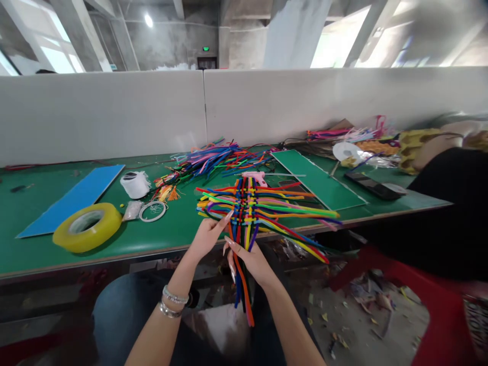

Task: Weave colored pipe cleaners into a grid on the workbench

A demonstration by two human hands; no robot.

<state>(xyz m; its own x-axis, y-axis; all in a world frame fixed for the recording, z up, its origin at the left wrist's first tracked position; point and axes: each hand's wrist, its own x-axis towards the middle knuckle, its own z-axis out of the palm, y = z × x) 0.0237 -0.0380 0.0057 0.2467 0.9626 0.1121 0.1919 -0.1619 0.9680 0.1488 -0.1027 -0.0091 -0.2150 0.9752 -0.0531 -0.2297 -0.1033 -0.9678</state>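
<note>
A woven mat of colourful pipe cleaners (244,203) lies over the table's front edge, its loose ends fanning out left, right and toward me. My left hand (209,236) pinches the mat's lower left edge between thumb and fingers. Below the woven part, my right hand (249,258) is closed around the hanging lengthwise pipe cleaners, thumb on top; some of its fingers are hidden behind the strands. Orange, blue and black ends dangle beneath it over my lap. Just behind the mat is a pink glue gun (256,178).
Loose pipe cleaners (213,160) are heaped behind the mat. At left are a blue board (76,198), a yellow tape roll (87,227), a white roll (135,184) and a ring (152,211). A green board (320,178), a phone (371,186) and a person's dark sleeve (442,188) are right.
</note>
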